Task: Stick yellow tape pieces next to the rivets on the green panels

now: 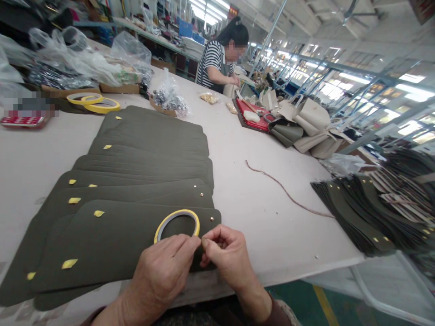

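Olive panels (136, 172) are fanned across the desk (258, 222). On the nearest panel, a tape roll (178, 212) is held on edge by the left hand (163, 269), fingers closed on its rim. The rim is pinched by the right hand (226, 253). More panels are stacked at right (356, 217).

A factory sewing-goods workshop: a long desk (258, 199) beyond the hands carries stacked olive panels (142, 154), tape rolls (93, 102), bagged hardware (168, 97); a striped-shirted worker (217, 59) sits farther off.
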Available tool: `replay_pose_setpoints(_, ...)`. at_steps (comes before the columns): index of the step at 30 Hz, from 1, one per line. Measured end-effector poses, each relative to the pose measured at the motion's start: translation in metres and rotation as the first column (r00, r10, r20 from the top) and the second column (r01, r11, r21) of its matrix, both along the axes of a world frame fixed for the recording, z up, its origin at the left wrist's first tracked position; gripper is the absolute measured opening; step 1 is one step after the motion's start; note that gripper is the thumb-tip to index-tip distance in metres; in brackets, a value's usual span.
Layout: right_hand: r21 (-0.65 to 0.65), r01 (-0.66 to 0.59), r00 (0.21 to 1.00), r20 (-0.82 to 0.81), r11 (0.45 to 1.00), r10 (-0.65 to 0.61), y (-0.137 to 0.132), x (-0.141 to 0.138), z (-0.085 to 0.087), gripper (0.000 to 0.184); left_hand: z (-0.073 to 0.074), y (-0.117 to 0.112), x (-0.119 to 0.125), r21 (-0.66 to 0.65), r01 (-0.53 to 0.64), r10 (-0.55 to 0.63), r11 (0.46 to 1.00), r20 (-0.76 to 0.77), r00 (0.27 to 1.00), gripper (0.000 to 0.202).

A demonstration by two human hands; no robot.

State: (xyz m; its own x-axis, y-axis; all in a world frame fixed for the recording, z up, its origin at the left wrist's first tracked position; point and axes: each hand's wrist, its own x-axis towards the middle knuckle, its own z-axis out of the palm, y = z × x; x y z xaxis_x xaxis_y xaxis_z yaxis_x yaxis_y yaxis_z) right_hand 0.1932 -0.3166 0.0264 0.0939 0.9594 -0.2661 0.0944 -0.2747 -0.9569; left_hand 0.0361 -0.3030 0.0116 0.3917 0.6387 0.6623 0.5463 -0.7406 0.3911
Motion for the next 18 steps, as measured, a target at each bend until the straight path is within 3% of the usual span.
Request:
replay_pose_setpoints(3, 0.096, 0.013, 0.992, 0.123, 0.995, -0.025, -0.001, -0.003, 0.001, 0.007, -0.004, 0.001, 0.0, 0.001, -0.001, 0.001, 1.0, 0.041, 0.999, 0.019)
replay_pose_setpoints(7, -0.026, 0.021, 1.0, 0.003, 0.999, -0.02, 0.006, -0.002, -0.003, 0.011, 0.0, -0.004, -0.002, -0.039, 0.038, -0.034, 0.999, 0.093, 0.995, 0.017)
replay_pose_setpoints(10, 0.011, 0.126, 0.992, 0.017, 0.992, -0.126, 0.018, 0.012, -0.009, 0.018, 0.005, -0.009, -0.002, -0.033, 0.076, -0.072, 0.997, 0.12, 0.99, 0.019)
replay_pose_setpoints(14, -0.116, 0.088, 0.996, -0.016, 0.989, -0.091, 0.031, 0.033, -0.011, 0.034, -0.005, -0.005, -0.002, -0.023, -0.036, 0.032, 0.999, -0.139, 0.99, 0.025)
replay_pose_setpoints(18, -0.093, 0.093, 0.994, 0.057, 0.991, -0.088, 0.034, 0.037, -0.013, 0.037, -0.021, 0.0, -0.002, -0.001, -0.092, 0.088, 0.996, -0.297, 0.951, 0.028)
